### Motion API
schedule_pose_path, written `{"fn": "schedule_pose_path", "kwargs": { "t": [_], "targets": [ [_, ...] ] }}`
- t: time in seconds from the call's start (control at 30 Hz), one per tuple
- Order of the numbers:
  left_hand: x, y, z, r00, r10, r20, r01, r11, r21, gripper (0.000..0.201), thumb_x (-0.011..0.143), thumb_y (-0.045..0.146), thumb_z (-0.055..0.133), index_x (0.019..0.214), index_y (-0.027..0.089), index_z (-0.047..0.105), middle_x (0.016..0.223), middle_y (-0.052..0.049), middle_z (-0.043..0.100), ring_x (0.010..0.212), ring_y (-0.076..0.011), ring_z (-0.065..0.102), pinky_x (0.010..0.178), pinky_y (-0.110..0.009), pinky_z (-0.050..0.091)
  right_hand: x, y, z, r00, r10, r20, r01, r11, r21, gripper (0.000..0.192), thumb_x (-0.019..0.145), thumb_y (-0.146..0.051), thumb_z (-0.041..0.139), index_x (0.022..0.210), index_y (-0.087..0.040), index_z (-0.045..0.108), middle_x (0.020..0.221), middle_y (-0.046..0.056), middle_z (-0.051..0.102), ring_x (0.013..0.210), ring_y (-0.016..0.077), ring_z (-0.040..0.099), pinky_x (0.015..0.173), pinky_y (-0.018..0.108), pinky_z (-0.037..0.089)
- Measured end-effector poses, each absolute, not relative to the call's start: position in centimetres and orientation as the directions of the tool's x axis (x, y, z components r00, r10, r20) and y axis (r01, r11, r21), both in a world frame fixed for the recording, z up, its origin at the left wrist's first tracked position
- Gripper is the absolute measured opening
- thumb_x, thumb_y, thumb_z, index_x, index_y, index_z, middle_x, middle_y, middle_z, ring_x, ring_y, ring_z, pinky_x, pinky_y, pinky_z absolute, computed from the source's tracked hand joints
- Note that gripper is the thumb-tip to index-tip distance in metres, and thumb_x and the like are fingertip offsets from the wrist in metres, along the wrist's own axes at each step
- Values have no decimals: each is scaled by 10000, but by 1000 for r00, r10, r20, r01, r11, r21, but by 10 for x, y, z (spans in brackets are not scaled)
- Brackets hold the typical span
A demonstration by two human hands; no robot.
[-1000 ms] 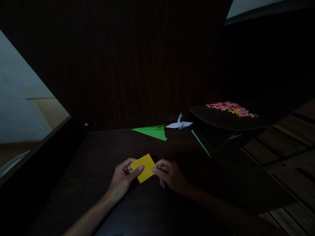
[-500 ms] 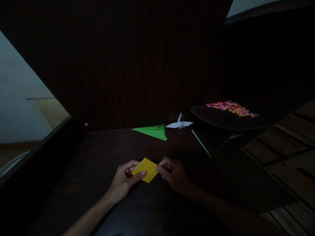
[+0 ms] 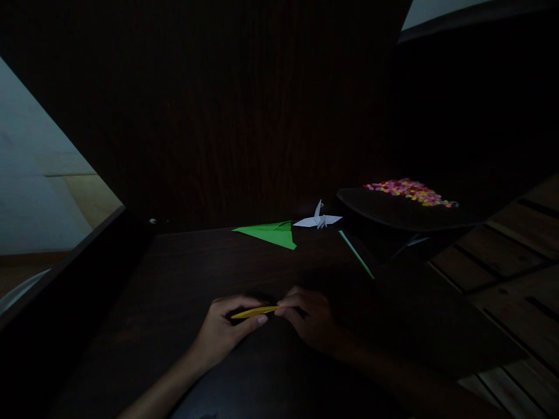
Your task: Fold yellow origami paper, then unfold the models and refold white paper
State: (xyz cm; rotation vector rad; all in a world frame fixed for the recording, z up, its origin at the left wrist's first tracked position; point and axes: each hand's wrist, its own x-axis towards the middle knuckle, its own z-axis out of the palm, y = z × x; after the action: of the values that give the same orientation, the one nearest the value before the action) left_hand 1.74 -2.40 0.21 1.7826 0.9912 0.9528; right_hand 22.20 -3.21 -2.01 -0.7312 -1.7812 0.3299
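Note:
A folded yellow paper is seen nearly edge-on, as a narrow strip, between my two hands above the dark wooden surface. My left hand grips its left part, thumb below and fingers along the top. At the right tip, the thumb and finger of my right hand pinch the paper. Beyond my hands lie a green paper plane and a white paper crane. A thin white-and-green strip rests to the right of them.
A dark panel rises at the back. On the right, a dark rounded ledge bears a pile of small colourful pieces. A raised edge borders the left side. Wooden slats show at lower right.
The yellow paper has turned from a diamond facing me to a nearly edge-on strip. Both hands have shifted slightly, still gripping it. The other papers lie as before.

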Motion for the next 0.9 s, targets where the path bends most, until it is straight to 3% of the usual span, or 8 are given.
{"fn": "schedule_pose_path", "kwargs": {
  "t": [0.2, 0.33, 0.5, 0.67, 0.77, 0.9],
  "targets": [
    [18, -23, 2, 386, 851, 356, 207, -456, 866, 110, 809, 171, 696, 895, 202, 757, 900, -42, 772, 807, -174, 726, 747, -244, 564, 220, -32, -23, -208, 614, 762, 311, 780, -544, 18, 879, -170, 650, 867, -184, 653, 702, 22, 686, 599, 123, 646, 579, 218, 509],
    [17, -24, 2, 369, 855, 365, 239, -467, 852, 117, 806, 171, 686, 893, 207, 755, 889, -38, 772, 797, -176, 725, 748, -252, 568, 221, -33, -22, -217, 633, 743, 294, 768, -569, 61, 863, -192, 674, 920, -181, 659, 744, 33, 700, 636, 128, 661, 602, 215, 518],
    [16, -24, 1, 276, 929, 247, 315, -330, 890, 114, 748, 258, 751, 837, 188, 752, 795, -37, 761, 713, -196, 709, 689, -275, 572, 221, -34, -17, -218, 775, 593, 330, 631, -702, 28, 841, -202, 650, 842, -177, 662, 694, 19, 664, 593, 122, 610, 582, 227, 484],
    [15, -22, 3, 166, 985, 54, 156, -80, 985, 425, 643, 310, 823, 1023, 177, 683, 872, -56, 763, 787, -234, 717, 686, -311, 583, 219, -35, -15, -238, 919, 315, 258, 373, -891, 85, 772, -222, 654, 710, -186, 610, 643, -11, 623, 578, 116, 571, 559, 221, 449],
    [15, -20, 3, 208, 977, -52, 35, 46, 998, 546, 630, 322, 832, 1112, 177, 620, 846, -59, 766, 785, -242, 725, 676, -319, 587, 218, -35, -16, -293, 943, 160, 192, 222, -956, 121, 741, -225, 658, 662, -179, 578, 616, -18, 605, 564, 116, 565, 554, 223, 440],
    [17, -20, 0, 263, 961, -84, -38, 97, 995, 529, 643, 326, 830, 1099, 171, 611, 863, -65, 768, 805, -244, 726, 693, -325, 584, 217, -35, -18, -345, 938, 42, 155, 100, -983, 100, 719, -242, 667, 700, -159, 614, 656, 7, 639, 568, 127, 571, 544, 234, 432]
  ]
}}
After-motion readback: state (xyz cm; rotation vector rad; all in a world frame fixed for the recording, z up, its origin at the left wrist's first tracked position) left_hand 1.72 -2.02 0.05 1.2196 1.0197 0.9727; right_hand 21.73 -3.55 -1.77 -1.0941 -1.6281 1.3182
